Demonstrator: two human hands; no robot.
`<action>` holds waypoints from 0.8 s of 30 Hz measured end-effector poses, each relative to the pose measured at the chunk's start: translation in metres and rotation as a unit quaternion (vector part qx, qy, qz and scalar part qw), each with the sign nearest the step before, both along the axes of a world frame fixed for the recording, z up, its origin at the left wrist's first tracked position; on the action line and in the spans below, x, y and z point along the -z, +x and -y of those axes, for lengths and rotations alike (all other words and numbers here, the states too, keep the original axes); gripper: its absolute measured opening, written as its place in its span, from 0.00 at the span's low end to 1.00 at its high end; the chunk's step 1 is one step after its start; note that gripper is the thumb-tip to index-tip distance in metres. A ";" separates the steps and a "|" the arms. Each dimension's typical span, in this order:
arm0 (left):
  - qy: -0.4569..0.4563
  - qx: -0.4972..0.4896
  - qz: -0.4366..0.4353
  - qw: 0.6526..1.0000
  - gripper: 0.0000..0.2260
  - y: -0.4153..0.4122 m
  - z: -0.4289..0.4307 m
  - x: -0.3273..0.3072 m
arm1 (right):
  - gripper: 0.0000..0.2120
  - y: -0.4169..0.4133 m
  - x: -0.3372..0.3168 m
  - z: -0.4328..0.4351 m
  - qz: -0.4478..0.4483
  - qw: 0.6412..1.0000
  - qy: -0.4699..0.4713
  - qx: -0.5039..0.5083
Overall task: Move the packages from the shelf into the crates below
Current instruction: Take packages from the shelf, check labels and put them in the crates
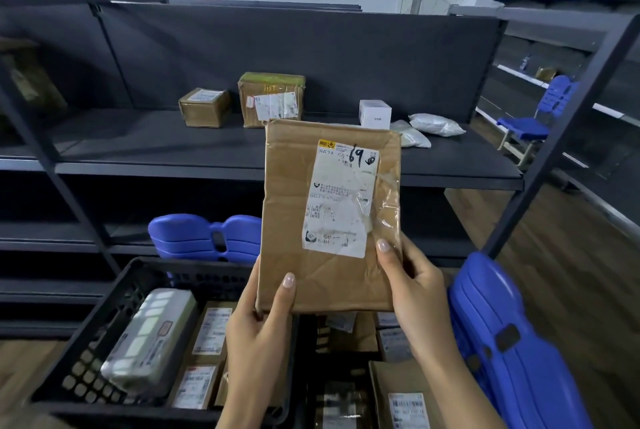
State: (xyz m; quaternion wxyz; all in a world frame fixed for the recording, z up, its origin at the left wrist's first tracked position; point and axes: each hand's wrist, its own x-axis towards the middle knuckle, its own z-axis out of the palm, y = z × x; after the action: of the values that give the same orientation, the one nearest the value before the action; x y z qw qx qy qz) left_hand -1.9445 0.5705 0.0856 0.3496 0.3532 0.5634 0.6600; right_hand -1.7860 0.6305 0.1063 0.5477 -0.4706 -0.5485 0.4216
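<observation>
Holding a flat cardboard parcel upright w/ both hands, label side toward the cam. Left hand grips the bottom-left corner, thumb on front; right hand grips the lower right edge. Parcel's in the air, in front of the shelf, above the black crate w/ several labelled pkgs inside. On the shelf behind: small brown box, bigger taped box, white box, white poly bags.
</observation>
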 end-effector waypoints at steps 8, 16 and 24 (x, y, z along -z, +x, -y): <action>0.028 -0.028 0.024 0.999 0.23 0.011 -0.004 -0.005 | 0.25 0.009 -0.010 -0.010 0.004 1.000 0.013 -0.012; 0.029 -0.028 0.011 0.999 0.22 0.016 -0.007 -0.001 | 0.24 0.012 -0.016 -0.026 0.021 0.998 0.004 -0.061; -0.048 0.055 -0.058 0.996 0.20 0.011 -0.027 0.025 | 0.12 0.027 0.028 -0.044 0.014 0.998 -0.053 -0.023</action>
State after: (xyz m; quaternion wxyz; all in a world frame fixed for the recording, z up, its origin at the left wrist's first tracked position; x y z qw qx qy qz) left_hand -1.9339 0.5975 0.0608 0.3684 0.4042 0.5932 0.5907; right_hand -1.7588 0.6743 0.0784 0.5045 -0.4918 -0.5436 0.4561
